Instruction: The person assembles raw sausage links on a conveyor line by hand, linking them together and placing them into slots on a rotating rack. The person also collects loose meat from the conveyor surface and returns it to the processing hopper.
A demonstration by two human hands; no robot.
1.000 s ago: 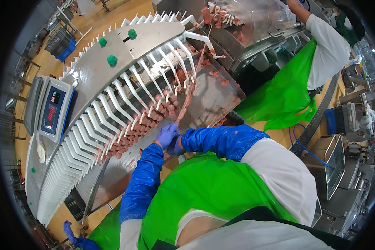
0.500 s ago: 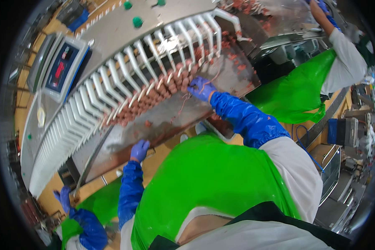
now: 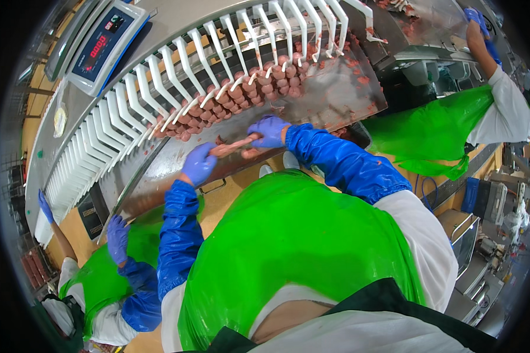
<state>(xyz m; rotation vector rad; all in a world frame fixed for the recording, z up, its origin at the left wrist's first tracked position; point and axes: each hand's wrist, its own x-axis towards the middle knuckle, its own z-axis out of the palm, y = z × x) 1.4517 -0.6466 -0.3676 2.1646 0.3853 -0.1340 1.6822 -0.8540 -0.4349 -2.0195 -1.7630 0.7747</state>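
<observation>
Both my purple-gloved hands are over the near edge of a metal tray. A pinkish strand of sausage, slightly blurred, stretches between them. My left hand is closed on its left end. My right hand grips the other end, higher and to the right, with a short piece dangling below it. Just beyond my hands, rows of plump sausage links hang from the curved white hooks of a long rack. Some fingertips are hidden by the gloves' backs.
A scale with a lit display stands on the metal surface at upper left. One co-worker's purple-gloved hand is at lower left, another by the rack's left end. A green-aproned co-worker works at right. Meat scraps lie on the tray.
My right hand has come down from the hanging links toward me, and my left hand has risen to meet it. The strand now spans both hands. A second hand of the left co-worker has appeared.
</observation>
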